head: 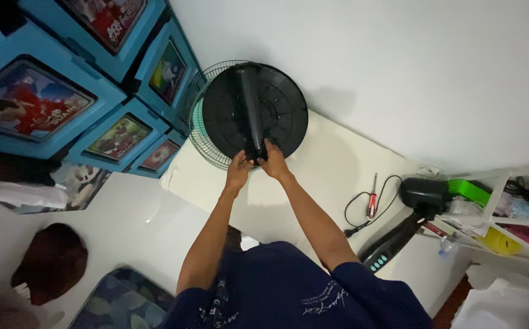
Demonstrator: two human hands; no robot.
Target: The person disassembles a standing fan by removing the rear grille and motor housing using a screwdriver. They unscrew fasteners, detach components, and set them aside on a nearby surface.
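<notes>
White floor (124,225) — cream mat (331,170), fan motor head (424,195), red screwdriver (372,201) lie there.

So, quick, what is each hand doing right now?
Left hand: fingers closed on the lower end of the black pole of the round fan base.
Right hand: fingers closed on the same pole end.
</notes>
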